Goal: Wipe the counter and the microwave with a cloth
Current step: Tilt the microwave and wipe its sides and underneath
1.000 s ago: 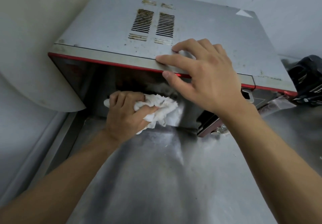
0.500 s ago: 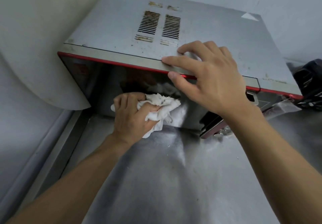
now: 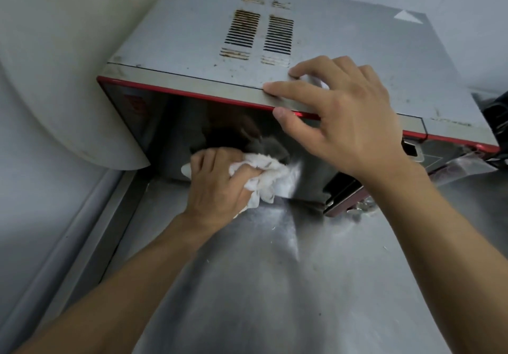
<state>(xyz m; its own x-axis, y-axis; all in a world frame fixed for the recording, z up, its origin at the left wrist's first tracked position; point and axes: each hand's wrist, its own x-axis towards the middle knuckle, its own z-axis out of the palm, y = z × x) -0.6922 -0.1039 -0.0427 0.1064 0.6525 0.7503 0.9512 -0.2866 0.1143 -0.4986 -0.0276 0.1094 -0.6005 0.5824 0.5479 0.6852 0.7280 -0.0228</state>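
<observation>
Steel tabletop (image 3: 275, 285), microwave (image 3: 192, 37) in corner. Head view: left hand (image 3: 217, 183) fingers bunched round white cloth (image 3: 264, 177), low on door glass (image 3: 170, 128), barely shifted since a second ago; right hand (image 3: 349, 122) fingers spread, bracing top edge. Door wipe judged ongoing

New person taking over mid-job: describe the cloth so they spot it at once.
Start at the silver, red-trimmed microwave on the steel counter. Follow its dark glass door down to the bottom edge, where the left hand grips a crumpled white cloth against the glass. It is the only soft white thing there; the right hand, on the microwave's top edge, holds nothing.
</observation>
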